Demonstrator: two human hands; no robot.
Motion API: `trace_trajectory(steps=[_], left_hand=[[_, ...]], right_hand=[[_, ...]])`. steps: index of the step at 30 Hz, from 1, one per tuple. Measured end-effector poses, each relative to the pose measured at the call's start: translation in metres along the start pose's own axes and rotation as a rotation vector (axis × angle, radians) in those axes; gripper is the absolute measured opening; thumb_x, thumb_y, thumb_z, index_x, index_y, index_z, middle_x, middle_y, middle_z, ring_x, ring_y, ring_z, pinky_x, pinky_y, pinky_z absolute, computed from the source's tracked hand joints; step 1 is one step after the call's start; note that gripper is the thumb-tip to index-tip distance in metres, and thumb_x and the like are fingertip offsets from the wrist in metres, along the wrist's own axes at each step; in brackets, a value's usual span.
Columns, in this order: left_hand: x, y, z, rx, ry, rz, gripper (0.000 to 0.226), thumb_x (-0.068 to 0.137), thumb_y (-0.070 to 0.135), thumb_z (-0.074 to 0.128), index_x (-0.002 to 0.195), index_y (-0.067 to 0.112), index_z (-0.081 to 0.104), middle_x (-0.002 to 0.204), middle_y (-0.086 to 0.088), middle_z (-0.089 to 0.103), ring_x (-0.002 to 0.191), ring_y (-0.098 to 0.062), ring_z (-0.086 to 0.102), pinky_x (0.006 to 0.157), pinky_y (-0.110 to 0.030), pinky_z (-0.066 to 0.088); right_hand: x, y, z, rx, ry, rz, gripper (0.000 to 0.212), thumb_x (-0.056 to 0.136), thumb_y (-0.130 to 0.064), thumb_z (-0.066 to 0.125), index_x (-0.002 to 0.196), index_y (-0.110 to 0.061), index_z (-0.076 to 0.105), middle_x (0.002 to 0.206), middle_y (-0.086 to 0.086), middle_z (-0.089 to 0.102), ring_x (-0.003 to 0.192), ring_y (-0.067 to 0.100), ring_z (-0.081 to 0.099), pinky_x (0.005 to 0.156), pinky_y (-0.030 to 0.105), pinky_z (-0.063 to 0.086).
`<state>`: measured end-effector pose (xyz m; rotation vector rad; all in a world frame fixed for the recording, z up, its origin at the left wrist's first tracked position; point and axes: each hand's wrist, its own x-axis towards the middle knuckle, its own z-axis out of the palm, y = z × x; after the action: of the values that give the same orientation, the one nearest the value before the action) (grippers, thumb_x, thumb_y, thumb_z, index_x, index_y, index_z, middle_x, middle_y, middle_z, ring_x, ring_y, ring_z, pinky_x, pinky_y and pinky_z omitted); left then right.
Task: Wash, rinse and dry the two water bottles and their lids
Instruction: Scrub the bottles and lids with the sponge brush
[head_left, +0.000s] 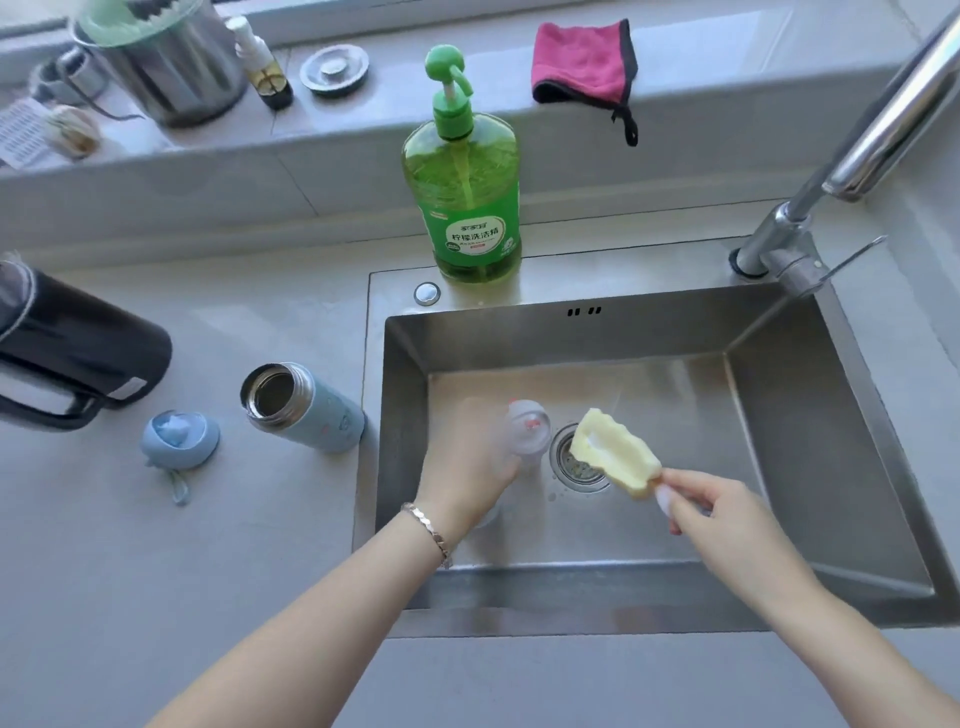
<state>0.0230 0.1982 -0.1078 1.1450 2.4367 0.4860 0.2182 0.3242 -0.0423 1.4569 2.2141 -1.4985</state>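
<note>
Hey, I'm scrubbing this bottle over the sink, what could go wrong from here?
The left hand grips the clear bottle above the sink; if wet, it might slip and drop.
The open blue bottle stands beside the sink edge near the left forearm, so a swing could tip it.
The right hand pinches the sponge brush by its handle end only, possibly a weak hold.

blue bottle (311, 410) 1 | pale bottle (527, 431) 1 | lid (179, 439) 1 | sponge (613, 452) 1 | soap dispenser (467, 208) 1 | cloth (582, 60) 1

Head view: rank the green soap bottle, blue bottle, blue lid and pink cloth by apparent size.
1. green soap bottle
2. blue bottle and pink cloth: about alike, and the cloth lies farther back, so unranked
3. blue lid
</note>
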Motion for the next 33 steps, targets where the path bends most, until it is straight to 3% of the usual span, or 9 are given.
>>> trace_trajectory(steps=[3, 6, 9, 11, 13, 17, 21, 27, 33], left_hand=[[-0.029, -0.016, -0.051, 0.121, 0.428, 0.141, 0.041, 0.076, 0.024, 0.058, 0.113, 0.006, 0.063, 0.115, -0.013, 0.061, 0.105, -0.026, 0.056, 0.086, -0.035, 0.046], [-0.052, -0.053, -0.096, 0.256, 0.597, -0.007, 0.041, 0.078, 0.02, 0.057, 0.116, 0.004, 0.059, 0.117, -0.014, 0.061, 0.111, -0.028, 0.053, 0.088, -0.04, 0.044], [-0.055, -0.089, -0.112, 0.308, 0.44, -0.229, 0.043, 0.079, 0.013, 0.069, 0.119, 0.0, 0.057, 0.123, -0.017, 0.059, 0.113, -0.036, 0.055, 0.083, -0.045, 0.046], [-0.052, -0.102, -0.109, 0.319, 0.336, -0.24, 0.038, 0.077, 0.011, 0.072, 0.112, -0.001, 0.06, 0.112, -0.017, 0.063, 0.107, -0.036, 0.058, 0.075, -0.044, 0.048], [-0.048, -0.11, -0.106, 0.269, 0.343, -0.19, 0.027, 0.072, 0.005, 0.076, 0.094, -0.003, 0.062, 0.094, -0.018, 0.065, 0.1, -0.036, 0.059, 0.068, -0.045, 0.052], [-0.055, -0.107, -0.108, 0.078, 0.404, -0.224, 0.019, 0.079, 0.008, 0.071, 0.09, -0.005, 0.062, 0.1, -0.016, 0.062, 0.107, -0.031, 0.052, 0.081, -0.041, 0.046], [-0.09, -0.06, -0.116, -0.162, 0.477, -0.181, 0.019, 0.077, 0.009, 0.074, 0.091, 0.0, 0.065, 0.092, -0.006, 0.061, 0.093, -0.021, 0.051, 0.075, -0.016, 0.034], [-0.114, 0.023, -0.087, -0.796, 0.399, -0.41, 0.017, 0.076, 0.003, 0.073, 0.069, 0.018, 0.067, 0.059, 0.01, 0.064, 0.057, 0.0, 0.054, 0.058, -0.01, 0.043], [-0.11, 0.094, -0.052, -0.995, 0.294, -0.332, 0.008, 0.075, 0.003, 0.073, 0.077, 0.009, 0.068, 0.065, 0.002, 0.063, 0.059, -0.006, 0.051, 0.06, -0.019, 0.043]], right_hand=[[0.0, -0.017, 0.005, -0.047, -0.039, -0.044, 0.029, 0.09, -0.026, 0.054, 0.079, -0.053, 0.058, 0.061, -0.007, 0.062, 0.069, 0.017, 0.059, 0.059, 0.027, 0.039], [-0.002, -0.033, 0.013, -0.065, -0.07, -0.105, 0.024, 0.091, -0.023, 0.054, 0.089, -0.044, 0.064, 0.057, -0.01, 0.06, 0.068, 0.008, 0.058, 0.062, 0.022, 0.041], [-0.007, -0.042, 0.021, -0.078, -0.086, -0.152, 0.032, 0.09, -0.021, 0.054, 0.079, -0.05, 0.062, 0.054, -0.015, 0.056, 0.059, 0.01, 0.048, 0.058, 0.026, 0.036], [-0.013, -0.046, 0.024, -0.075, -0.083, -0.175, 0.04, 0.089, -0.021, 0.054, 0.069, -0.054, 0.059, 0.054, -0.01, 0.053, 0.051, 0.009, 0.039, 0.055, 0.028, 0.031], [-0.021, -0.048, 0.025, -0.066, -0.07, -0.18, 0.041, 0.089, -0.02, 0.055, 0.067, -0.055, 0.059, 0.055, -0.005, 0.053, 0.048, 0.007, 0.036, 0.055, 0.028, 0.03], [-0.033, -0.038, 0.022, -0.002, -0.027, -0.16, 0.033, 0.09, -0.018, 0.056, 0.076, -0.047, 0.065, 0.056, -0.002, 0.053, 0.049, 0.01, 0.04, 0.054, 0.027, 0.031], [-0.043, -0.028, 0.016, 0.097, -0.002, -0.16, 0.024, 0.09, -0.015, 0.057, 0.089, -0.035, 0.069, 0.051, -0.007, 0.053, 0.04, 0.004, 0.035, 0.047, 0.02, 0.029], [-0.057, -0.03, 0.008, 0.174, 0.075, -0.288, 0.034, 0.091, -0.012, 0.053, 0.101, -0.041, 0.065, 0.055, -0.01, 0.048, 0.045, 0.008, 0.025, 0.043, 0.016, 0.025], [-0.074, -0.013, 0.009, -0.14, 0.093, -0.63, 0.037, 0.089, -0.016, 0.047, 0.118, -0.034, 0.062, 0.06, -0.015, 0.042, 0.059, 0.001, 0.041, 0.054, 0.018, 0.032]])
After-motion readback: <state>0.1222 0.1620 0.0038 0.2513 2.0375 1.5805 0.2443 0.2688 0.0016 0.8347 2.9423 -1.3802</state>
